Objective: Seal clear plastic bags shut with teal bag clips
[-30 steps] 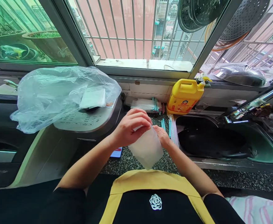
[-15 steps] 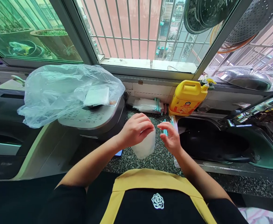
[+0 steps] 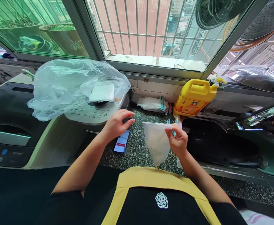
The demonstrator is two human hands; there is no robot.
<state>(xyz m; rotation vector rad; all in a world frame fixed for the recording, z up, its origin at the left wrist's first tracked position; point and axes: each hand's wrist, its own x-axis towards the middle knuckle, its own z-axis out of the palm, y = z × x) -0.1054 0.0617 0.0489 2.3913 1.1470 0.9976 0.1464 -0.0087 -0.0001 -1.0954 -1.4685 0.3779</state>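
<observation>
A translucent whitish plastic bag with a straight top edge hangs over the counter. My right hand pinches its upper right corner between thumb and fingers. To the left of the bag, my left hand holds nothing, its thumb and fingers apart. Below that hand a phone with a lit screen lies on the speckled counter. A stack of clear plastic bags with teal and pink edges lies against the back wall.
A large clear plastic bag with a white packet covers part of a grey-topped appliance at left. The yellow jug stands behind the sink's left end. A black pan fills much of the sink, under the faucet.
My left hand has let go of the bag and moved left. My right hand has closed on the bag's corner. The phone is now uncovered, and the view has shifted slightly.
</observation>
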